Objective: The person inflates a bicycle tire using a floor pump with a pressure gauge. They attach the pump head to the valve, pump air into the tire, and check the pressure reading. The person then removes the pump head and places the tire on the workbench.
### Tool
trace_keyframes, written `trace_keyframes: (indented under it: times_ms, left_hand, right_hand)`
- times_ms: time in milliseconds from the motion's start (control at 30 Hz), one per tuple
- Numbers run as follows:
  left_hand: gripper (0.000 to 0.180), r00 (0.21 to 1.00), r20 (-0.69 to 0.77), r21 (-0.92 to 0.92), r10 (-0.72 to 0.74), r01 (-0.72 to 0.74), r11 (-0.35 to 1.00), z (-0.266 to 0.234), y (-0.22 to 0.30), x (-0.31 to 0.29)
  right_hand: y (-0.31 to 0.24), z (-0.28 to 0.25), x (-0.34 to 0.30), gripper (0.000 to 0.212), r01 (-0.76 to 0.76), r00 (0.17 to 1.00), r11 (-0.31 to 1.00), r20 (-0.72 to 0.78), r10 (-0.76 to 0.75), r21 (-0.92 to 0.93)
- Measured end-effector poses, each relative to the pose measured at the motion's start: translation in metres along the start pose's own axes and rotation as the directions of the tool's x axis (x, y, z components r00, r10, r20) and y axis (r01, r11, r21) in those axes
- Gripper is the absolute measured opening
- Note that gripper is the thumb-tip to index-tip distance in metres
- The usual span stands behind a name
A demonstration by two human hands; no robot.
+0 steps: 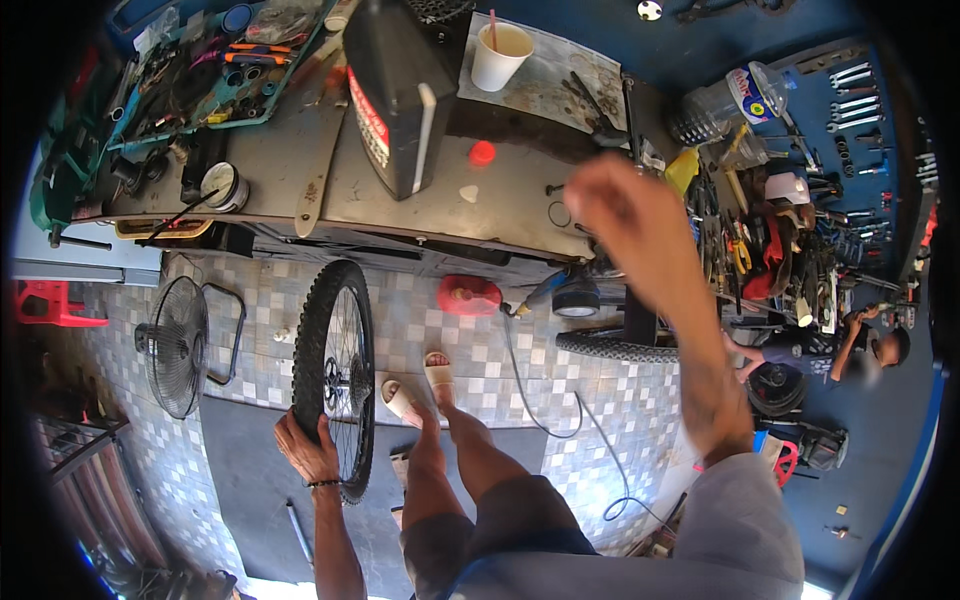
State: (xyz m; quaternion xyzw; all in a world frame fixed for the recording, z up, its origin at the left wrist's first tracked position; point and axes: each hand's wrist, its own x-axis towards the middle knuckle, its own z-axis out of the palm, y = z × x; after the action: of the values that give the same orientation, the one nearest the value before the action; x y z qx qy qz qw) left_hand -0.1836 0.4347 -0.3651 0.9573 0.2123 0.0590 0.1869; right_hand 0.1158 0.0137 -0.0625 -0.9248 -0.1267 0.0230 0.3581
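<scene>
A bicycle wheel (307, 350) with a black knobby tyre stands upright on the floor, left of my feet. My left hand (308, 450) is closed on the near side of its tyre, the thumb over the tread. Spokes and a brake disc (332, 384) show at the hub. My right hand (630, 225) is raised over the right part of the workbench (400, 215), fingers curled and smeared by motion; whether they hold anything is hidden. Closest to it on the bench is a thin ring (560, 214). Further left are a red cap (482, 153) and a tall black bottle (400, 100).
A white cup (501, 58) and a tool tray (215, 80) sit on the bench. On the floor stand a fan (175, 345), a red container (470, 295) and a trailing hose (530, 400). Another tyre (615, 346) lies under the bench; a person (830, 350) is at far right.
</scene>
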Motion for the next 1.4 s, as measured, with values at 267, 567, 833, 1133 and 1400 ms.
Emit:
trace_keyframes:
  times_ms: [267, 567, 833, 1133, 1400]
  left_hand:
    - [0.066, 0.986, 0.165, -0.324, -0.004, 0.058, 0.944, -0.004, -0.004, 0.027]
    - [0.069, 0.989, 0.145, -0.103, -0.024, 0.04, 0.994, 0.013, -0.046, 0.074]
    - [0.063, 0.972, 0.226, -0.155, 0.07, -0.035, 0.987, 0.009, -0.063, 0.086]
    - [0.069, 0.949, 0.311, -0.313, 0.041, 0.062, 0.948, 0.007, -0.067, 0.087]
    - [0.072, 0.948, 0.319, -0.331, 0.002, 0.11, 0.937, 0.011, -0.075, 0.089]
  right_hand:
    - [0.118, 0.046, 0.145, 0.025, 0.505, 0.834, 0.683, 0.095, -0.543, -0.527]
    - [0.107, 0.042, 0.157, 0.01, 0.34, 0.934, 0.863, 0.03, -0.355, -0.373]
    - [-0.017, 0.171, -0.131, 0.009, 0.138, 0.988, 0.804, -0.141, -0.069, 0.578]
    - [-0.058, 0.605, -0.207, 0.023, -0.641, 0.671, 0.036, 0.537, 0.511, 0.767]
    - [-0.068, 0.634, -0.208, 0.022, -0.474, 0.737, -0.064, 0.435, 0.518, 0.878]
